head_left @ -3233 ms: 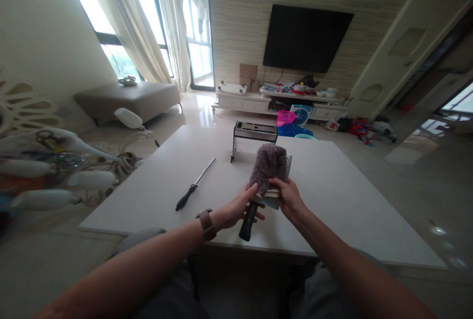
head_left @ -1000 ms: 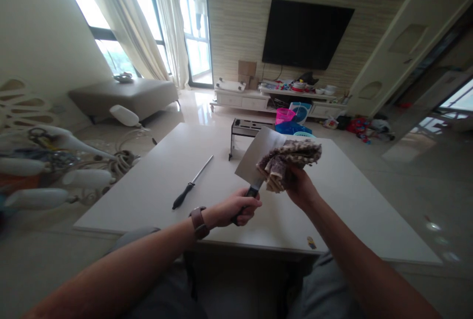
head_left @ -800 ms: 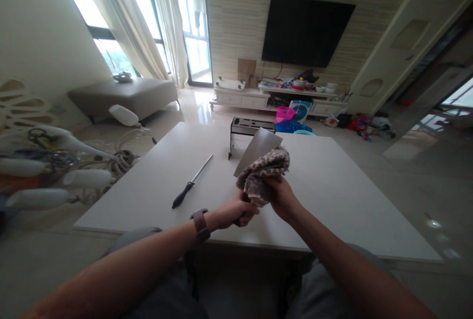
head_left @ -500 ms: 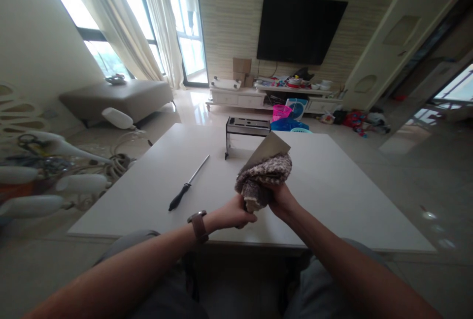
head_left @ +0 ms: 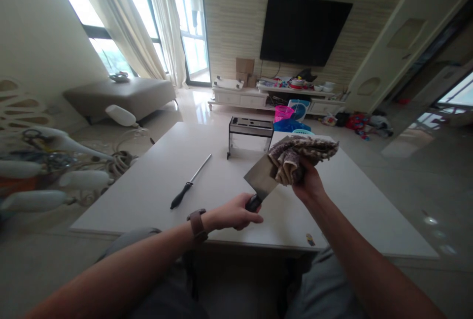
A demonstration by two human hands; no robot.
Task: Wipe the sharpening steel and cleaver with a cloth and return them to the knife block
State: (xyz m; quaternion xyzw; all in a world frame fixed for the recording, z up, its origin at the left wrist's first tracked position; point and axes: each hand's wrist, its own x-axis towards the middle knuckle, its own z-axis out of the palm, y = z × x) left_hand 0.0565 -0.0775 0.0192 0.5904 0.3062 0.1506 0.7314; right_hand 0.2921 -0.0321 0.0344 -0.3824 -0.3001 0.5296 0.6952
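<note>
Left grip [head_left: 235, 213] wraps the knife's [head_left: 261, 176] handle, seemingly keeping fingers off the blade | right grip [head_left: 311, 182] clasps a bunched cloth [head_left: 290, 159] over the blade's far end, folds likely padding the palm | knife slants above tabletop [head_left: 354, 210], mid-scene | steel [head_left: 181, 195] lies left, rack [head_left: 251, 124] stands far, both apart from hands

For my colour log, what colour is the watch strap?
Brown, seen in the head view.

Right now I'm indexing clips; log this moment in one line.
left hand: holds cleaver | right hand: cloth over part of cleaver | table: sharpening rod, stand
</note>
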